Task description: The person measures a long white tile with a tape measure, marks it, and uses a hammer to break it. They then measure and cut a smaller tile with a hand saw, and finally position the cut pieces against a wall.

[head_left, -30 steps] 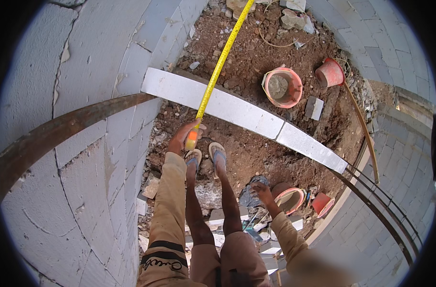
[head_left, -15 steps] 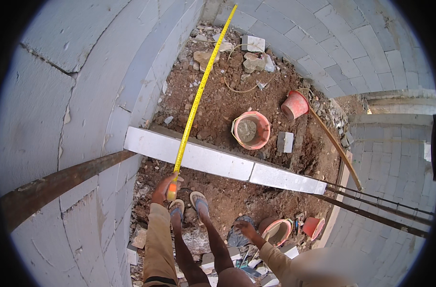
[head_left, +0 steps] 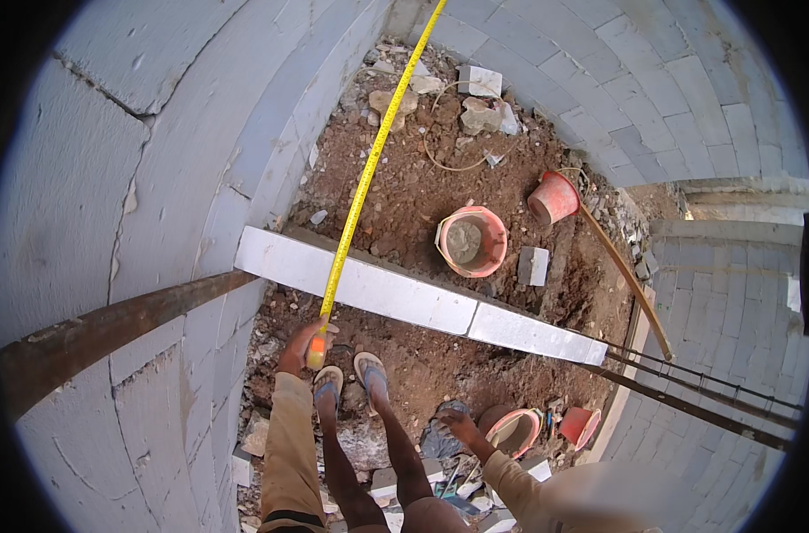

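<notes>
My left hand (head_left: 300, 345) is closed around the orange-and-yellow case of a tape measure (head_left: 317, 350). The yellow blade (head_left: 365, 182) runs out stiffly from it, passing over a low wall of pale blocks (head_left: 378, 289) toward the far wall. Its far end lies beyond the upper edge of the picture. My right hand (head_left: 459, 425) hangs low on the right with its fingers apart, holding nothing. Below it in the picture is a dark crumpled bag (head_left: 438, 437), and a bucket (head_left: 514, 433) is beside it.
Past the low wall stand a mortar bucket (head_left: 472, 242) and a loose block (head_left: 533, 266); a red bucket (head_left: 553, 198) lies tipped near a wooden strip (head_left: 626, 275). Grey block walls (head_left: 191, 151) enclose the rubble-strewn soil. Steel bars (head_left: 706, 377) extend right from the low wall.
The view has shifted slightly, and the blade's far end has passed out of the picture at the top. My left hand keeps its grip on the tape measure; my right hand stays open.
</notes>
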